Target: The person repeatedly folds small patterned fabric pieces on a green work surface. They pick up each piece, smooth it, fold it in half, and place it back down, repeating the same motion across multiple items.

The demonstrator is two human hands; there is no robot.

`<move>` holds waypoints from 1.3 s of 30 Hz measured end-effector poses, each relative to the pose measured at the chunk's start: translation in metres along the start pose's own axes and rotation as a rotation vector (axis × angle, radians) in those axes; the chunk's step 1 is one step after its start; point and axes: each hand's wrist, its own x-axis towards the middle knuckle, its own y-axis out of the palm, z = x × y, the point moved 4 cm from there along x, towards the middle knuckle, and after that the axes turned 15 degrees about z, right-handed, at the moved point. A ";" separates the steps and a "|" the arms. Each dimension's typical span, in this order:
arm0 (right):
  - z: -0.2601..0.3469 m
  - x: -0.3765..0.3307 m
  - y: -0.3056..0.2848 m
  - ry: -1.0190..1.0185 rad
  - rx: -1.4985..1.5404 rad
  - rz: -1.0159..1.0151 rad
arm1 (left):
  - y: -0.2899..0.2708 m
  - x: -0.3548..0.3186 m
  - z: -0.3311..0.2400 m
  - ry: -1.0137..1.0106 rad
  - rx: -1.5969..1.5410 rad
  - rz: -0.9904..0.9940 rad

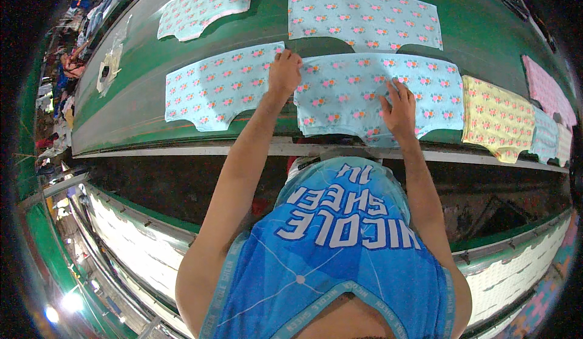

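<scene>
On the green surface [152,96] a blue floral cut piece [218,87] lies flat at the left, with another blue piece [203,8] beyond it near the far edge. The left hand [284,71] rests palm-down at the top left corner of the middle blue piece [364,93], fingers together, between the two near pieces. The right hand [399,109] presses flat on this same piece near its lower edge, fingers spread. The hands are apart, gripping nothing. A fourth blue piece [364,20] lies behind. To the right sit a yellow piece [495,120] and a pink piece [546,90].
</scene>
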 end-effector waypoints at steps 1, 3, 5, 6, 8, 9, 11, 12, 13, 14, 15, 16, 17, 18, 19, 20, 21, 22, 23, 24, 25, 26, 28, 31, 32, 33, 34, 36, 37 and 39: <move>0.000 0.000 0.001 0.006 -0.009 0.004 | -0.001 -0.005 -0.007 0.014 0.131 0.028; 0.003 0.001 0.002 -0.001 -0.015 0.012 | -0.003 -0.013 -0.014 0.044 0.173 0.057; 0.008 0.002 0.001 -0.030 -0.010 0.020 | -0.005 -0.026 -0.017 0.038 0.194 0.086; 0.006 0.000 0.000 -0.023 -0.016 0.019 | -0.014 -0.026 -0.030 0.036 0.185 0.096; 0.004 0.001 0.000 -0.029 -0.019 0.018 | -0.026 -0.031 -0.046 0.012 0.219 0.119; 0.004 0.001 0.000 -0.036 -0.017 0.013 | -0.029 -0.031 -0.052 -0.002 0.260 0.133; 0.002 0.000 0.002 -0.039 -0.019 -0.001 | -0.042 -0.030 -0.077 0.028 0.272 0.180; -0.002 0.001 0.000 -0.006 0.050 -0.026 | -0.057 -0.032 -0.101 0.072 0.244 0.210; -0.002 0.000 -0.001 0.026 0.121 -0.048 | -0.067 -0.039 -0.124 0.114 0.215 0.243; -0.002 -0.001 -0.003 0.055 0.193 -0.065 | -0.071 -0.051 -0.145 0.226 0.082 0.205; -0.005 -0.001 -0.007 0.082 0.285 -0.082 | -0.074 -0.062 -0.168 0.342 -0.055 0.163; -0.007 0.002 -0.013 0.108 0.380 -0.097 | -0.079 -0.074 -0.194 0.487 -0.040 0.231; -0.010 0.006 -0.022 0.135 0.473 -0.118 | -0.086 -0.086 -0.220 0.637 -0.021 0.296; -0.012 0.012 -0.028 0.246 0.711 -0.052 | -0.090 -0.101 -0.238 0.771 -0.084 0.344; -0.020 0.014 -0.036 0.252 0.723 -0.070 | -0.097 -0.116 -0.253 0.913 -0.145 0.396; -0.043 0.012 -0.047 0.167 0.449 -0.117 | -0.109 -0.129 -0.266 1.018 -0.202 0.360; -0.057 0.012 -0.054 0.146 0.433 -0.138 | -0.122 -0.144 -0.274 1.106 -0.263 0.326; -0.075 0.009 -0.060 0.142 0.486 -0.135 | -0.133 -0.155 -0.279 1.192 -0.322 0.292; -0.102 0.002 -0.070 0.172 0.569 -0.151 | -0.139 -0.159 -0.279 1.249 -0.387 0.279; -0.126 -0.007 -0.079 0.211 0.636 -0.162 | -0.146 -0.165 -0.274 1.298 -0.451 0.265; -0.147 -0.019 -0.086 0.261 0.658 -0.200 | -0.155 -0.169 -0.267 1.343 -0.516 0.249; -0.169 -0.032 -0.095 0.313 0.679 -0.242 | -0.170 -0.168 -0.258 1.336 -0.617 0.251; -0.181 -0.053 -0.116 0.410 0.156 -0.252 | -0.180 -0.169 -0.233 1.290 -0.781 0.213; -0.183 -0.087 -0.137 0.425 0.635 -0.370 | -0.198 -0.171 -0.184 1.093 -0.998 0.171; -0.199 -0.104 -0.140 0.447 0.810 -0.387 | -0.204 -0.171 -0.169 1.015 -1.060 0.169; -0.187 -0.106 -0.137 0.261 1.095 -0.513 | -0.207 -0.175 -0.151 0.924 -1.105 0.128; -0.183 -0.107 -0.141 0.267 1.080 -0.512 | -0.210 -0.178 -0.132 0.841 -1.150 0.084; -0.157 -0.092 -0.149 0.283 1.120 -0.476 | -0.212 -0.188 -0.092 0.699 -1.214 -0.059; -0.151 -0.085 -0.153 0.173 1.158 -0.410 | -0.212 -0.193 -0.071 0.660 -1.235 -0.147; -0.140 -0.068 -0.157 0.290 1.285 -0.339 | -0.207 -0.207 -0.032 0.527 -1.342 -0.317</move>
